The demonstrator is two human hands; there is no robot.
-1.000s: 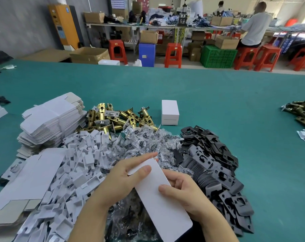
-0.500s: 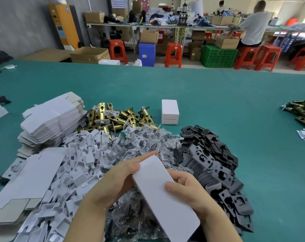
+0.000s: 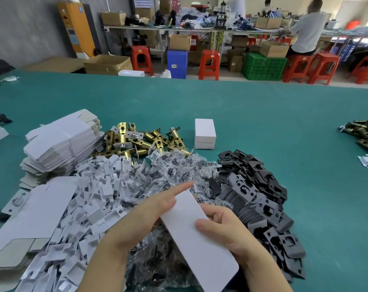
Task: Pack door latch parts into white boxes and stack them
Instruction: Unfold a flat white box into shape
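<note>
Together, both hands held a long white box [image 3: 196, 234] of smooth matte card, a flat-faced oblong with a rounded near corner, tilted above the heaps at the near edge of the desk [image 3: 231, 114]. The left hand [image 3: 141, 218] gripped the box's left side with its forefinger stretched straight along the far edge, while the right hand [image 3: 225, 230] curled round the right side, thumb pressed on the top face. Beneath them lay a crinkled mound of clear plastic bags [image 3: 170, 167] holding small dark parts. To the left spread a jumble of white card inserts [image 3: 98, 199], angular and notched, and beside those a large flat box blank [image 3: 37, 211] with grey-brown flaps. Farther left rose a stack of flattened white cartons [image 3: 60, 140], their edges layered like pages. Behind the bags sat a heap of shiny brass latch bolts [image 3: 141, 140], cylindrical with silvery ends. Just right of them stood two closed white boxes [image 3: 205, 133], one stacked squarely on the other. On the right lay a pile of matte black strike plates [image 3: 263, 199], flat, with rounded corners and cut-out holes. The desk was covered in teal felt-like cloth. More dark brass latches [image 3: 364, 131] lay at the far right edge.
</note>
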